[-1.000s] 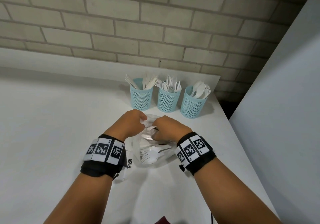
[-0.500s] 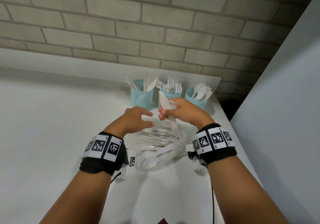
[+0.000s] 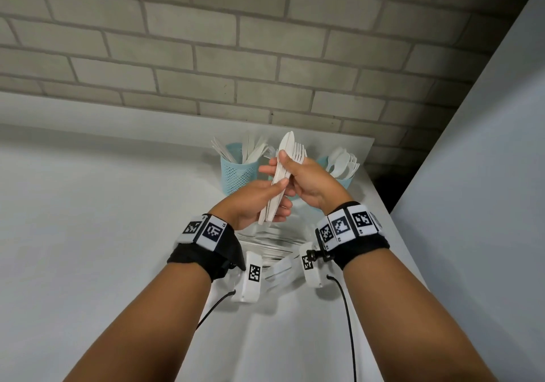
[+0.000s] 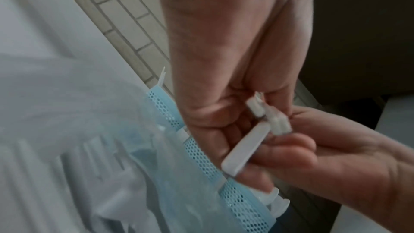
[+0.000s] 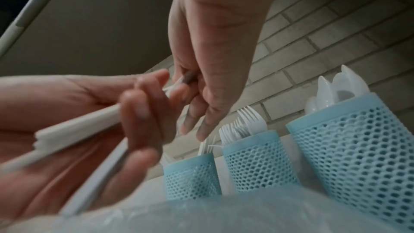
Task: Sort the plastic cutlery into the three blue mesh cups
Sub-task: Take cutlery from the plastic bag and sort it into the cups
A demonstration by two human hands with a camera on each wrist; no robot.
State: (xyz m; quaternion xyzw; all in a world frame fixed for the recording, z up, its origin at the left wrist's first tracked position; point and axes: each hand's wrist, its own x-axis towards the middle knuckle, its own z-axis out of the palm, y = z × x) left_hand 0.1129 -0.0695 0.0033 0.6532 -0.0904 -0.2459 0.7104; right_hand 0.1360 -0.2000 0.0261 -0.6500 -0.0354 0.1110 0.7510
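Observation:
Both hands hold one bundle of white plastic cutlery (image 3: pixel 276 187) upright above the table, a knife blade at its top. My left hand (image 3: pixel 255 201) grips the lower handle ends (image 5: pixel 76 130). My right hand (image 3: pixel 308 179) pinches the bundle higher up. Behind them stand the blue mesh cups: the left cup (image 3: pixel 238 172) with knives, the right cup (image 3: pixel 343 176) with spoons. The middle cup (image 5: pixel 255 162) with forks is hidden by the hands in the head view. A clear bag of cutlery (image 3: pixel 271 249) lies under my wrists.
The white table (image 3: pixel 103 219) ends at a brick wall (image 3: pixel 265 57) just behind the cups. A grey panel (image 3: pixel 486 175) runs along the table's right edge. Cables hang from both wrist cameras.
My right hand drew a bundle of cutlery out of the bag and raised it in front of the cups. My left hand left the bag and took hold of the bundle's lower end.

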